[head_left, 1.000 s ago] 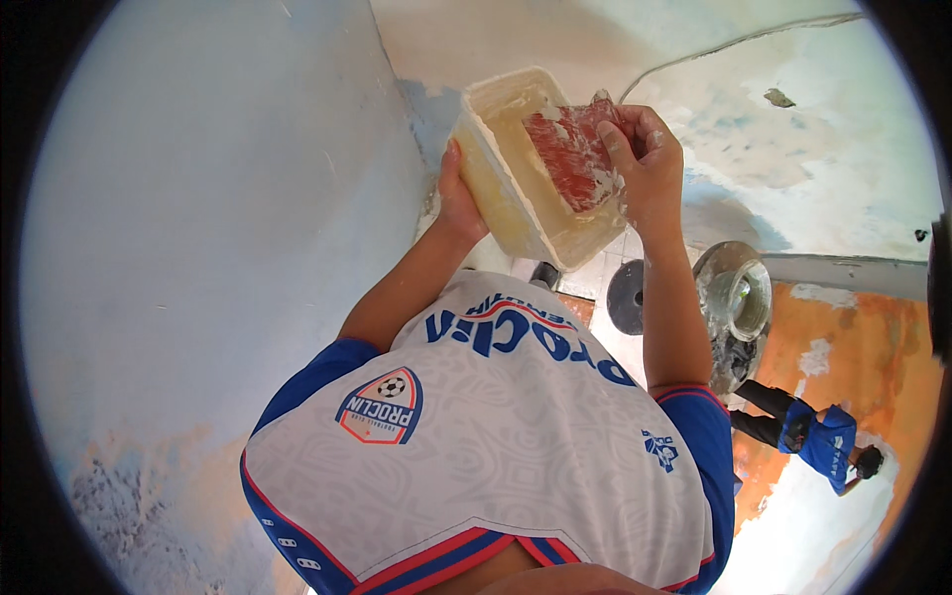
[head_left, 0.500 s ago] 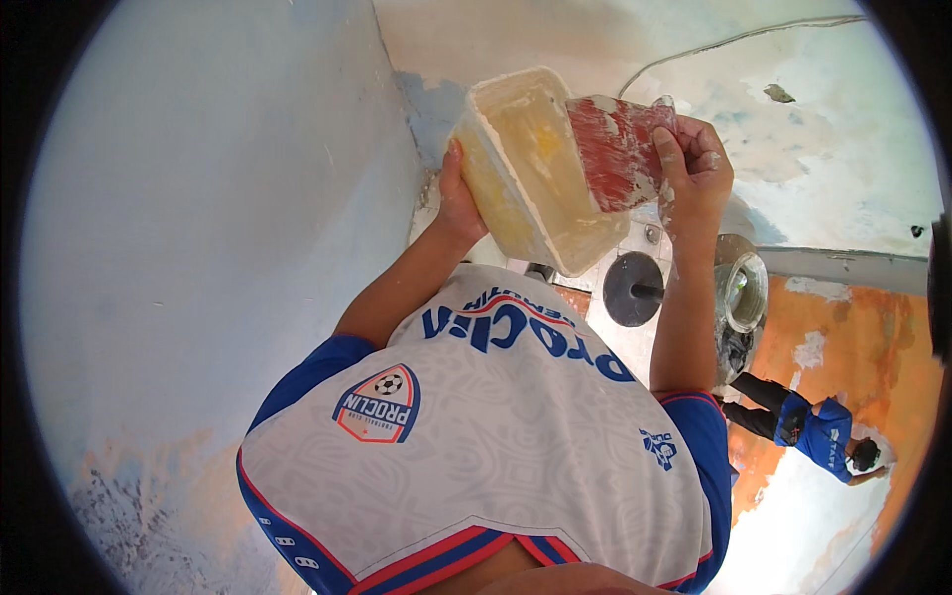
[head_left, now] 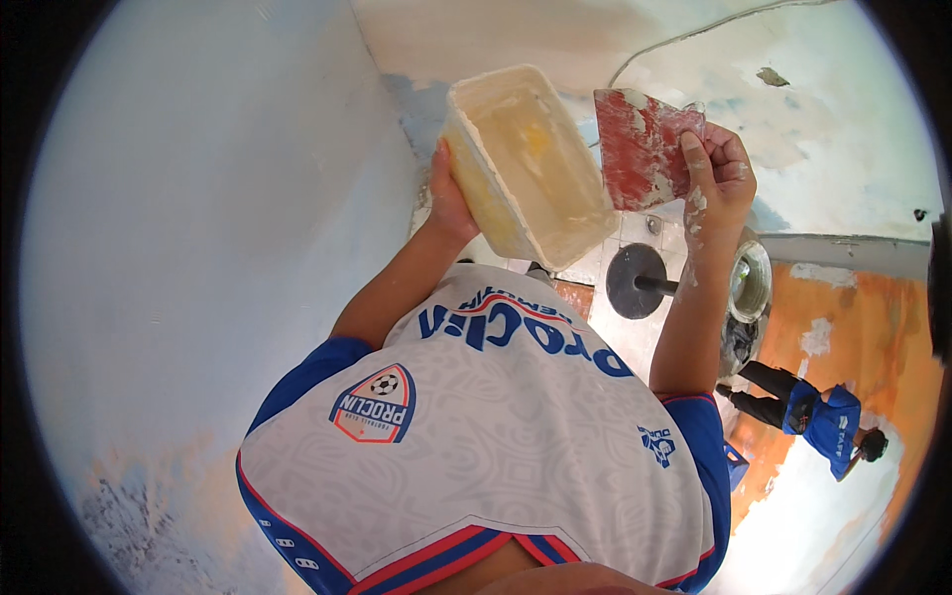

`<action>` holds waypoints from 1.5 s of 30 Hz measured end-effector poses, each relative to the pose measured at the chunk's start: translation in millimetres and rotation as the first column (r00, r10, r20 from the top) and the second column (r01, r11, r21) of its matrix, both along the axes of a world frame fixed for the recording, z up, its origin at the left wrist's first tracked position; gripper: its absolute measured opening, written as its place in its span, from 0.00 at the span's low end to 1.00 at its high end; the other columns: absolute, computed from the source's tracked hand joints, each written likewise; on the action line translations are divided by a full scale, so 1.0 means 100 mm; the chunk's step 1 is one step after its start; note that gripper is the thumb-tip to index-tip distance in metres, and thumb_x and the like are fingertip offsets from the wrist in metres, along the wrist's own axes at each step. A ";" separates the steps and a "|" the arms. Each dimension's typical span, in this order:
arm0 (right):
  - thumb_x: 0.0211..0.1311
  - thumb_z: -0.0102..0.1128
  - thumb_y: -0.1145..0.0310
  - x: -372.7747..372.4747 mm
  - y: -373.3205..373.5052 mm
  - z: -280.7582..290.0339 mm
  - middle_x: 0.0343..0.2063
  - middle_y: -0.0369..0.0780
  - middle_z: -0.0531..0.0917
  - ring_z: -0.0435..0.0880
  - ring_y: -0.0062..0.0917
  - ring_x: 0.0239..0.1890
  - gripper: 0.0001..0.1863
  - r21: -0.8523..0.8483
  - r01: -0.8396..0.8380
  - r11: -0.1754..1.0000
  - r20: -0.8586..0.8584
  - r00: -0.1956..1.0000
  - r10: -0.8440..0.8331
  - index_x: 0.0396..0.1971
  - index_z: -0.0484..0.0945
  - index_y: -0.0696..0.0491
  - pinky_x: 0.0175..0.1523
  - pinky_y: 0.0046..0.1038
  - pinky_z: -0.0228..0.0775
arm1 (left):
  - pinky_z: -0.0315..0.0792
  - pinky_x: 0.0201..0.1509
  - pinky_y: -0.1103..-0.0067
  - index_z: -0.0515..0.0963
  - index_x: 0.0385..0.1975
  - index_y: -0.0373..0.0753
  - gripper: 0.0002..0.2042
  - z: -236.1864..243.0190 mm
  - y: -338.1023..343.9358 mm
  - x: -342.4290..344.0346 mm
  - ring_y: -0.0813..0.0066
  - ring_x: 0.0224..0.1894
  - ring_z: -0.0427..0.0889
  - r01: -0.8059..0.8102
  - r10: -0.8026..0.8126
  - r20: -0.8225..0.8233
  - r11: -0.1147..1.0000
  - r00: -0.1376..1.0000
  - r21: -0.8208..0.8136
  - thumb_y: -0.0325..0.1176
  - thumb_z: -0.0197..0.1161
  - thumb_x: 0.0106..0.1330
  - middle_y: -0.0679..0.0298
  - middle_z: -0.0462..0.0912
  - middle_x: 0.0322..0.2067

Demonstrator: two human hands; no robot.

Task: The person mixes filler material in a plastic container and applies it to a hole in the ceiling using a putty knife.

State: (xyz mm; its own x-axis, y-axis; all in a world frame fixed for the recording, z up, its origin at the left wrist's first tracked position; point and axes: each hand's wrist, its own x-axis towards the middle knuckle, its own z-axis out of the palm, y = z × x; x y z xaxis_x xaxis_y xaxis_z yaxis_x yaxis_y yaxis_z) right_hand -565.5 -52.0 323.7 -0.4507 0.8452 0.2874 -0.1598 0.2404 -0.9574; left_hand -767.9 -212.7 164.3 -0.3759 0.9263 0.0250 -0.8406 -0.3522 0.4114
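Note:
In the head view, my left hand [head_left: 452, 198] grips the left side of a pale, translucent plastic tub [head_left: 531, 169], which is tilted so its inside shows, coated in cream residue with a yellow patch. My right hand [head_left: 719, 188] pinches a red flat scraper [head_left: 640, 149] between thumb and fingers, up at the tub's right side. The scraper's face is streaked with off-white paste, and paste also smears my right thumb and wrist.
A pale wall [head_left: 188, 248] fills the left; a patchy wall [head_left: 714, 59] with a cable runs along the top. Below my hands are a black round base with a post [head_left: 630, 283] and a bucket [head_left: 749, 283]. A co-worker [head_left: 828, 421] is by an orange, patched wall [head_left: 863, 327] at right.
My right hand has moved rightward with the scraper, from over the tub's inside to beside its right rim, uncovering more of the inside. The co-worker's arm and head have shifted slightly.

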 end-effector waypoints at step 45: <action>0.59 0.69 0.87 0.06 -0.86 -0.19 0.37 0.42 0.86 0.87 0.23 0.40 0.25 -0.173 -0.121 0.977 0.083 0.987 0.137 0.57 0.75 0.62 0.46 0.25 0.82 | 0.72 0.69 0.61 0.60 0.73 0.44 0.42 -0.28 0.05 -0.35 0.57 0.68 0.72 -0.086 0.088 -0.028 0.994 0.996 0.074 0.70 0.47 0.69 0.56 0.70 0.68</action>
